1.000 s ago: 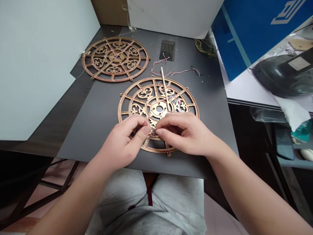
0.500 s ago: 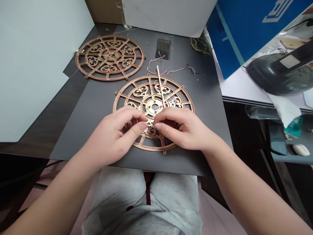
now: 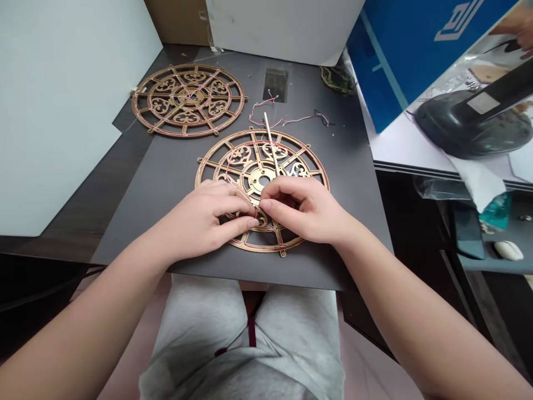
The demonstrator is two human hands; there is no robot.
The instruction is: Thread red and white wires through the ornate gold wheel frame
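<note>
A gold-coloured filigree wheel (image 3: 254, 133) with thin red wire along its spokes lies flat on a dark sheet, and both my hands are over its lower half. My right hand (image 3: 302, 211) pinches a thin wire (image 3: 245, 194) near the wheel's lower middle. My left hand (image 3: 204, 219) rests on the wheel, its thumb and index fingertip close to that pinch. A thin wooden stick (image 3: 270, 147) stands tilted from the wheel's hub area. The wheel's lower part is hidden under my hands.
A second filigree wheel (image 3: 188, 133) lies at the far left of the dark sheet (image 3: 150, 222). Loose coloured wires (image 3: 291, 119) lie above the near wheel. A blue box (image 3: 387, 66), a dark domed device (image 3: 470, 125) and a white mouse (image 3: 508, 250) are right. A person's hand (image 3: 518, 28) shows top right.
The whole scene has shifted slightly left and up in view. My left hand now lies flatter and lower on the wheel, and my fingers stay together around the wire.
</note>
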